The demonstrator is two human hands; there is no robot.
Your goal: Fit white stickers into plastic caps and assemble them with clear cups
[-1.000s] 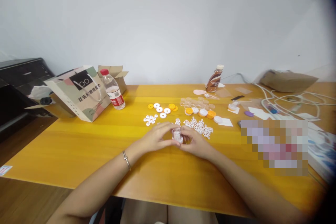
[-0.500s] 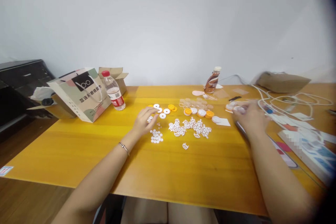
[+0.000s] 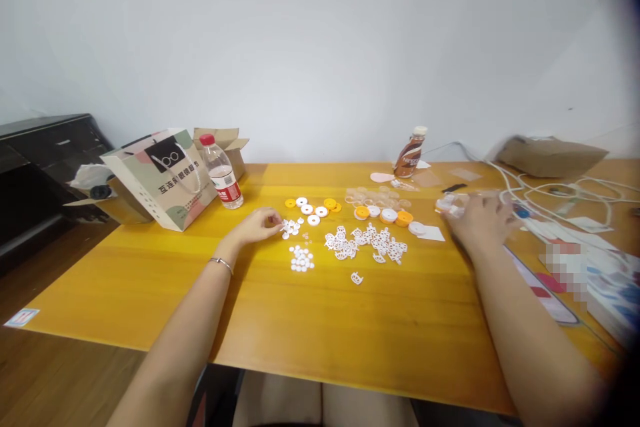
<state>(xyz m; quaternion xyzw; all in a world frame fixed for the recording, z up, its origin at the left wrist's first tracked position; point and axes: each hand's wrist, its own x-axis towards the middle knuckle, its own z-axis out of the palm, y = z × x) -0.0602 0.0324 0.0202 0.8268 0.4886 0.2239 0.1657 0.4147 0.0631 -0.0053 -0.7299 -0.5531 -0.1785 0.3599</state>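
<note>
My left hand (image 3: 261,225) rests at the left edge of a small pile of white plastic pieces (image 3: 291,229), its fingers curled and thumb and fingertips together; anything between them is too small to make out. Small white discs (image 3: 301,259) lie in a cluster just nearer to me. Beyond them are white rings (image 3: 313,220) and orange rings (image 3: 329,203). On the right, my right hand (image 3: 481,223) reaches over clear and white round pieces (image 3: 449,203); its fingers are smeared by motion. White openwork crown-shaped pieces (image 3: 380,241) spread between the hands, with one single crown piece (image 3: 357,278) closer to me.
Clear round covers (image 3: 377,197) sit behind a row of orange and white discs (image 3: 389,215). A water bottle (image 3: 227,180), paper bag (image 3: 175,203) and cardboard box (image 3: 235,153) stand left. A coffee bottle (image 3: 410,153) stands back; white cables (image 3: 545,190) and a phone (image 3: 545,293) lie right.
My left hand has drawn back to the left from over the white rings, uncovering them, to the small white pile. My right hand stays at the round pieces. The view has shifted slightly.
</note>
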